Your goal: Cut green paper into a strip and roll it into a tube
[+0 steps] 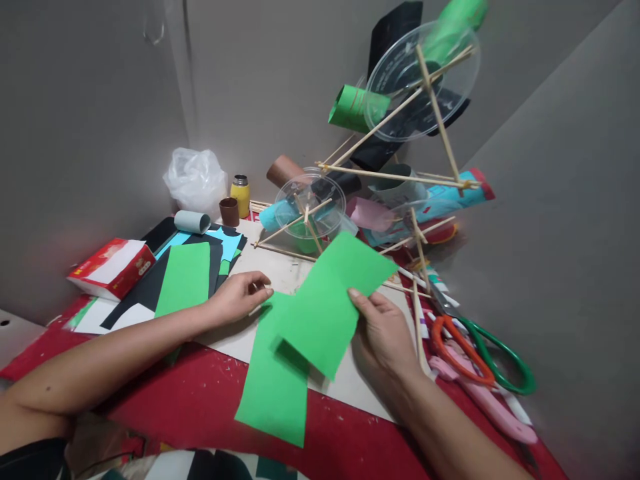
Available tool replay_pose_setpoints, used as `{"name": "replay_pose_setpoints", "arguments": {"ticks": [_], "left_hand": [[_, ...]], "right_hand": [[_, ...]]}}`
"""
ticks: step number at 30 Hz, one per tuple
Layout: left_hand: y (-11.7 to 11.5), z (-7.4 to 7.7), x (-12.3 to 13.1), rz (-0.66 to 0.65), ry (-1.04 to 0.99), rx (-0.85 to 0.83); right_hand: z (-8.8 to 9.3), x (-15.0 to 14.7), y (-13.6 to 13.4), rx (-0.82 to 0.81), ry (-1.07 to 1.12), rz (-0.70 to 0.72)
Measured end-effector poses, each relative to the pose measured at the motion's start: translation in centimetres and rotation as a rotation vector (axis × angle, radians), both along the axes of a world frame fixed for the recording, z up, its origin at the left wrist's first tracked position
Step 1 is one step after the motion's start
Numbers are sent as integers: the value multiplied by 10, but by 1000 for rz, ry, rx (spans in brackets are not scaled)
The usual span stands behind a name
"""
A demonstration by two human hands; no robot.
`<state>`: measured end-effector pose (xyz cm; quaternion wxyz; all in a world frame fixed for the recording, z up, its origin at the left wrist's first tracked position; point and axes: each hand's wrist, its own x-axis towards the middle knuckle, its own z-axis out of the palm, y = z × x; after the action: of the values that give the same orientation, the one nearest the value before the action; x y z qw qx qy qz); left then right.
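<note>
My right hand (pixel 383 327) pinches the right edge of a green paper sheet (pixel 330 303) and holds it lifted and tilted above the board. Under it a second green sheet (pixel 274 390) lies flat, reaching over the red table cover. My left hand (pixel 237 297) rests on the pale wooden board (pixel 280 273), fingers curled, fingertips touching the top left corner of that lower sheet. Behind the sheets stands a model of wooden sticks (pixel 400 177) and clear plastic lids (pixel 310 200) with paper rolls on it.
Scissors with orange and green handles (pixel 480 353) and a pink cutter (pixel 487 400) lie right of my right hand. To the left are stacked coloured papers (pixel 185 277), a red tissue box (pixel 113 267), a white plastic bag (pixel 196 177), a yellow bottle (pixel 241 193). Grey walls close in behind.
</note>
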<state>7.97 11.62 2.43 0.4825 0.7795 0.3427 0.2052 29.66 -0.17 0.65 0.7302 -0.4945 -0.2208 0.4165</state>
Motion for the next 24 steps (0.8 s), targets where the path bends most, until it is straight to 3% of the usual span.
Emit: {"name": "replay_pose_setpoints", "arguments": {"ticks": [2, 4, 9, 14, 20, 24], "left_hand": [[2, 0, 3, -74, 154, 292], [5, -1, 9, -164, 260, 410], [13, -5, 26, -200, 304, 320], [12, 0, 24, -183, 258, 191], [10, 17, 0, -89, 140, -2], [24, 36, -36, 77, 104, 22]], "right_hand": [[5, 7, 2, 42, -7, -86], [9, 11, 2, 72, -14, -131], [11, 6, 2, 78, -7, -102], [12, 8, 3, 91, 10, -104], [15, 19, 2, 125, 38, -151], [17, 17, -4, 105, 43, -80]]}}
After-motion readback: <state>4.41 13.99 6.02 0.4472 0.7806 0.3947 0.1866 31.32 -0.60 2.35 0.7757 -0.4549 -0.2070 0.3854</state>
